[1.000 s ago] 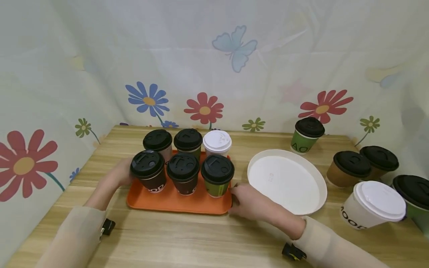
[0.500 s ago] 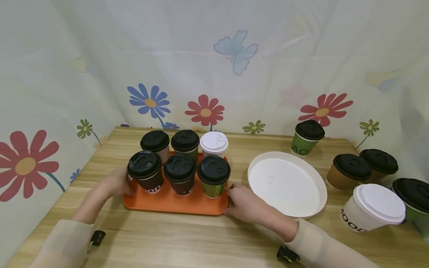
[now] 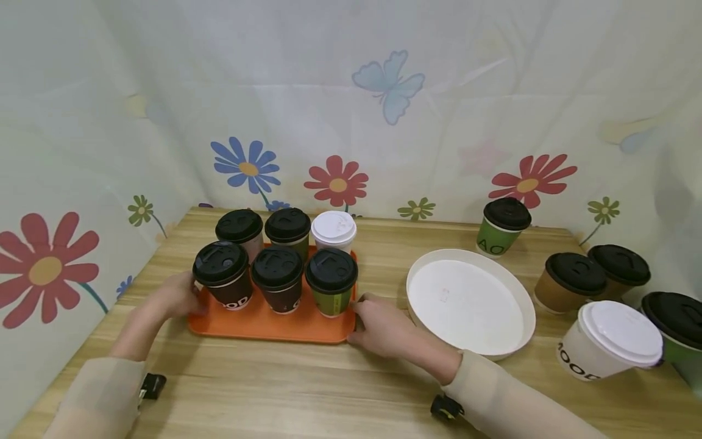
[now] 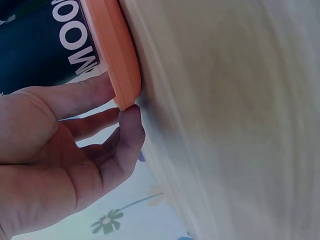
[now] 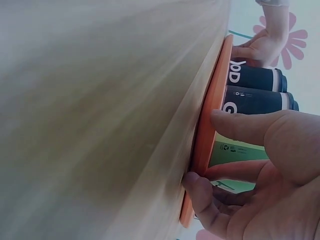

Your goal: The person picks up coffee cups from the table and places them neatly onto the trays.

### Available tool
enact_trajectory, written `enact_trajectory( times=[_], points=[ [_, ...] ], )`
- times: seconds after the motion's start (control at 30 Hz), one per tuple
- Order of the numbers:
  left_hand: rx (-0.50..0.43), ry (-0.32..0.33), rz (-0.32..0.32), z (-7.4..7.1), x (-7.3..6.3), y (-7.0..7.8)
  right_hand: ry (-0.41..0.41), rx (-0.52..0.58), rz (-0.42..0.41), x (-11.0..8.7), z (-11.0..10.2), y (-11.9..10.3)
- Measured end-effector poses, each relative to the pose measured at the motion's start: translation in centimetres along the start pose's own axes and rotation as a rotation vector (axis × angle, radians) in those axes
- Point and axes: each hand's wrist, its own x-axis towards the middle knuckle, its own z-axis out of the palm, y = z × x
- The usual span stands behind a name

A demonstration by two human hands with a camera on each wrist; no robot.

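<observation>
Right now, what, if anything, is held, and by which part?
The orange serving tray, by its rim: the left hand grips its left end, the right hand its right end.

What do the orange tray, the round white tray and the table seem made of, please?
Orange tray: likely plastic, smooth and satin, from its even colour and rounded rim. Round white tray: perhaps plastic, smooth and matte, given its uniform surface and raised wall. Table: wood or wood-look laminate, with grain streaks and soft sheen.
</observation>
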Motion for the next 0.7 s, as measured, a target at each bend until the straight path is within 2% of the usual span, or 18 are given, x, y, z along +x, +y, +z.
enact_trajectory(
  times=[0.17,0.37,0.57,0.7],
  points=[
    [-0.029,-0.012,-0.042,-0.6,0.0,-0.9,0.01,0.002,-0.028,1.0,0.4,-0.3],
    [-0.012,0.02,-0.054,-1.1,-0.1,-1.6,0.029,-0.011,-0.03,1.9,0.9,-0.5],
    [-0.007,0.039,-0.063,-1.3,-0.4,-1.9,0.01,-0.034,-0.006,2.6,1.0,-1.0],
    [0.02,0.064,-0.07,-1.0,-0.9,-1.6,0.005,-0.03,-0.001,2.1,0.7,-1.2]
  ],
)
